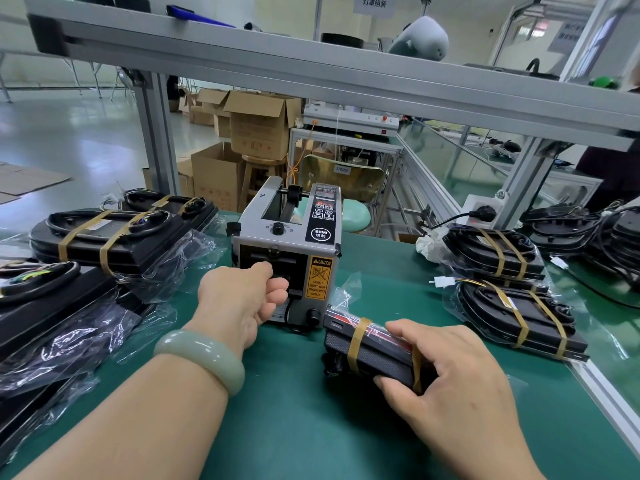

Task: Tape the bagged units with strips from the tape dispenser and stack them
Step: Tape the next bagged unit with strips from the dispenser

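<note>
Left hand (242, 299) maybe pinching, right (446, 372) gripping unit (375, 353)

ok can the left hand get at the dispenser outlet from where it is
Probably yes: the left hand is right at the tape dispenser's front, its fingers curled at the outlet, nothing between them.

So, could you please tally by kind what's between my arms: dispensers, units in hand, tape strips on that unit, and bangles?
tape dispenser: 1
unit held by the right hand: 1
tape strips on that unit: 2
bangle: 1
Total: 5
</note>
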`<move>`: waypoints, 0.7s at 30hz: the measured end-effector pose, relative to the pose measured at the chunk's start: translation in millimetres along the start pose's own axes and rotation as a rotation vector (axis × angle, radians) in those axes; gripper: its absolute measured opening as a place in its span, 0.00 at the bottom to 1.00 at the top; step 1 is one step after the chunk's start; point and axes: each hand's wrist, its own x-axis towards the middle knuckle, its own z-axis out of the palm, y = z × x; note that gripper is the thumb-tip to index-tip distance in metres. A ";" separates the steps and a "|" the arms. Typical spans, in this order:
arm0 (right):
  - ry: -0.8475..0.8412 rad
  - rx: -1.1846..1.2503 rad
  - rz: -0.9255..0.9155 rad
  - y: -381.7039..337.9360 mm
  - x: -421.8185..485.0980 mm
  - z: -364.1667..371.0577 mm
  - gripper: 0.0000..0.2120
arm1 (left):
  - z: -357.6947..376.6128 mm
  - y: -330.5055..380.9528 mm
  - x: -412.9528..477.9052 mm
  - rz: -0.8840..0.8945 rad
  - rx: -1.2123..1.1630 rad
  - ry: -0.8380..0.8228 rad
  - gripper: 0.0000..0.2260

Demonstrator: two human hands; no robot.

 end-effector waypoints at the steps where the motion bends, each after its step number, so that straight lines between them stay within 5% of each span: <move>1: 0.000 0.002 0.002 0.1 0.0 -0.1 0.24 | 0.3 0.1 0.4 -0.001 0.006 0.006 0.05; 9: 0.007 -0.003 0.015 -0.6 -1.0 -0.1 0.24 | 7.7 -4.9 4.3 0.010 0.011 0.137 0.05; 16: -0.002 -0.010 0.020 -2.3 -0.3 -1.3 0.24 | -20.2 -14.0 -31.5 -0.005 -0.104 -0.139 0.07; 21: -0.043 -0.066 0.032 -5.5 -1.4 -2.8 0.28 | -31.8 -32.9 -59.4 0.168 0.054 -0.247 0.10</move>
